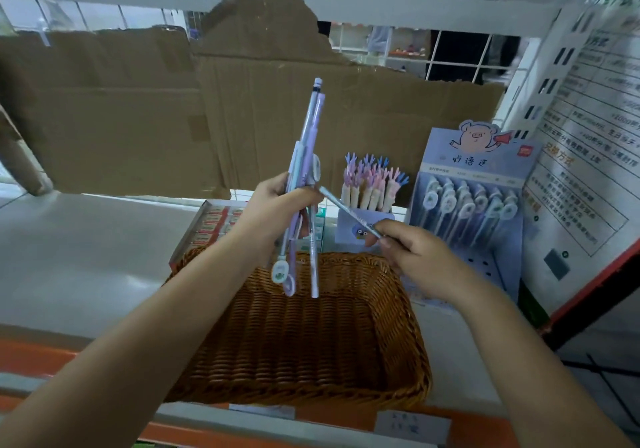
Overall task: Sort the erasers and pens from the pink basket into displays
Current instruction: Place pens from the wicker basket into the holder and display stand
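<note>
My left hand (277, 205) grips a bundle of several pastel pens (310, 142), held upright above the brown wicker basket (242, 343). Some pens point up; others hang down with round charms over the basket. My right hand (408, 250) pinches one thin pen (346, 210) by its lower end, its tip slanting up-left toward the bundle. The basket's visible inside shows no items. Behind it stands a box of erasers (214, 222), a pen holder with claw-topped pens (370, 184), and a blue tiered pen display (467, 205) with a pig on its header.
Brown cardboard (138, 118) lines the back of the white shelf (69, 239). A printed poster (588, 153) leans at the right. The shelf's front edge carries an orange strip with price labels (412, 427).
</note>
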